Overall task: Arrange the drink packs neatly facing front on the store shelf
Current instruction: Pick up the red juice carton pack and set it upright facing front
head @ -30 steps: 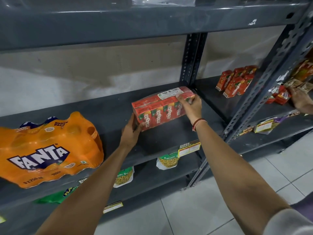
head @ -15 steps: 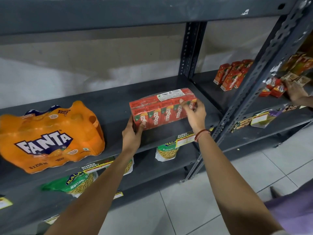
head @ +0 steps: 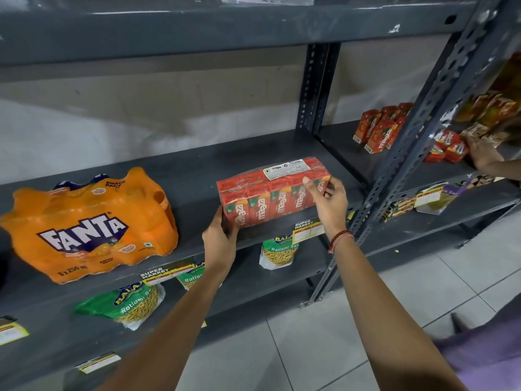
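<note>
I had the Maaza pack [head: 275,193] clamped between my left hand [head: 221,235] and right hand [head: 328,204], nearly squared at the shelf [head: 197,244] front, with the Fanta pack [head: 87,224] far left still skewed.

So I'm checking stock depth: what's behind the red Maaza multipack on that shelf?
Behind the Maaza multipack only bare grey shelf and the wall show. The strip directly behind its back face is hidden by the pack.
</note>
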A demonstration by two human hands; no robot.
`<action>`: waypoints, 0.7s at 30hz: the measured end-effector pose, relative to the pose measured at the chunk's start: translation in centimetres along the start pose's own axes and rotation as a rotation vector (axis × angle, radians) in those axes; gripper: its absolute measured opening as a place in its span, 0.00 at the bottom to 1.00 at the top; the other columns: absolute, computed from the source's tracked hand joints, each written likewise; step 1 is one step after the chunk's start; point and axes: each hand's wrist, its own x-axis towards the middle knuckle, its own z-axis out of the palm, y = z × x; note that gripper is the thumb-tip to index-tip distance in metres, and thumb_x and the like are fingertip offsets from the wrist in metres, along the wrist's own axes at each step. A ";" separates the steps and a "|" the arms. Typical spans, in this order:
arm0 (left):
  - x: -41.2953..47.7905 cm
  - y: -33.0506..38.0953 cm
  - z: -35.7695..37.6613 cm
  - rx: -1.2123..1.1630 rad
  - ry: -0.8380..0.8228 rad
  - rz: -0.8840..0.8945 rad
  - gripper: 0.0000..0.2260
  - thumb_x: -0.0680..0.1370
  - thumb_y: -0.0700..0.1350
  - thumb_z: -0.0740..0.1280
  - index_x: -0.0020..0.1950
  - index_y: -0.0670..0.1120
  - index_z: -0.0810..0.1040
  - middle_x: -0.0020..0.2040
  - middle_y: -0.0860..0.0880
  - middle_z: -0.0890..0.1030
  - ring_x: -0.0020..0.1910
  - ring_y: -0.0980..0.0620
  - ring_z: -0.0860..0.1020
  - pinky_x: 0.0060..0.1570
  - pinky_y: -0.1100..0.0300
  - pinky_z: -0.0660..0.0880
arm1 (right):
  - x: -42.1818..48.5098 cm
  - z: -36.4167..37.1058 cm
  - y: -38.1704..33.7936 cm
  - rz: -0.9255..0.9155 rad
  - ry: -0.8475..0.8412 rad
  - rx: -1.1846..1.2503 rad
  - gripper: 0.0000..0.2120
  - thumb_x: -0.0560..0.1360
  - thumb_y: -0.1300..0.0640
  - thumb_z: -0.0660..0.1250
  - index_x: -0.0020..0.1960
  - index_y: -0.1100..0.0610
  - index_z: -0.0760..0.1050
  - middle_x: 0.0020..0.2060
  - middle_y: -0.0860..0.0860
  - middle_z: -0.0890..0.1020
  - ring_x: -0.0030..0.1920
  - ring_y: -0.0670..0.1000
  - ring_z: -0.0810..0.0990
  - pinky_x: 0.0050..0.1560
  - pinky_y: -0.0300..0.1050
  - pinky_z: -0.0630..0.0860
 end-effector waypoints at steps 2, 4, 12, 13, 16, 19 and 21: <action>-0.6 0.2 0.5 0.008 0.081 -0.007 0.18 0.78 0.50 0.63 0.65 0.43 0.73 0.55 0.47 0.81 0.47 0.55 0.78 0.54 0.52 0.78 | -0.2 0.2 0.1 0.022 -0.011 0.047 0.28 0.64 0.39 0.74 0.57 0.51 0.70 0.51 0.45 0.79 0.51 0.40 0.78 0.43 0.25 0.71; -0.9 0.5 1.1 0.002 0.118 -0.032 0.17 0.77 0.49 0.64 0.62 0.41 0.74 0.52 0.46 0.82 0.46 0.53 0.79 0.52 0.49 0.79 | -0.4 0.5 0.3 0.025 -0.005 0.082 0.25 0.66 0.42 0.74 0.57 0.51 0.69 0.47 0.41 0.78 0.44 0.32 0.78 0.36 0.21 0.70; -1.0 0.9 2.3 0.072 0.143 -0.043 0.18 0.77 0.49 0.65 0.64 0.42 0.73 0.51 0.45 0.83 0.46 0.50 0.80 0.52 0.50 0.79 | 0.3 -0.2 0.8 0.021 0.015 0.110 0.25 0.67 0.44 0.74 0.58 0.53 0.70 0.47 0.43 0.79 0.42 0.33 0.80 0.36 0.23 0.71; -1.1 1.0 2.5 0.069 0.143 -0.045 0.18 0.77 0.49 0.65 0.65 0.42 0.73 0.51 0.45 0.83 0.45 0.50 0.80 0.52 0.50 0.78 | 0.4 -0.4 0.9 0.016 0.023 0.115 0.25 0.67 0.44 0.74 0.58 0.53 0.70 0.47 0.42 0.79 0.42 0.31 0.79 0.36 0.23 0.71; -1.0 1.6 3.3 0.088 0.142 -0.026 0.18 0.77 0.48 0.65 0.65 0.42 0.73 0.49 0.45 0.83 0.44 0.48 0.81 0.52 0.48 0.78 | 0.9 -1.3 1.0 0.006 0.047 0.112 0.25 0.67 0.44 0.73 0.59 0.54 0.71 0.47 0.42 0.79 0.42 0.31 0.78 0.38 0.23 0.71; -0.9 2.3 4.2 0.093 0.148 -0.015 0.19 0.78 0.47 0.65 0.66 0.42 0.73 0.49 0.43 0.84 0.44 0.45 0.81 0.52 0.46 0.77 | 1.5 -2.1 1.1 0.004 0.057 0.108 0.24 0.68 0.44 0.73 0.58 0.54 0.71 0.47 0.42 0.79 0.41 0.30 0.78 0.37 0.22 0.71; -1.0 2.9 4.8 0.089 0.150 -0.017 0.19 0.78 0.46 0.64 0.67 0.42 0.72 0.49 0.43 0.84 0.45 0.44 0.81 0.53 0.46 0.77 | 1.9 -2.6 0.9 0.003 0.060 0.094 0.25 0.68 0.43 0.72 0.59 0.54 0.72 0.47 0.43 0.79 0.43 0.34 0.78 0.37 0.21 0.70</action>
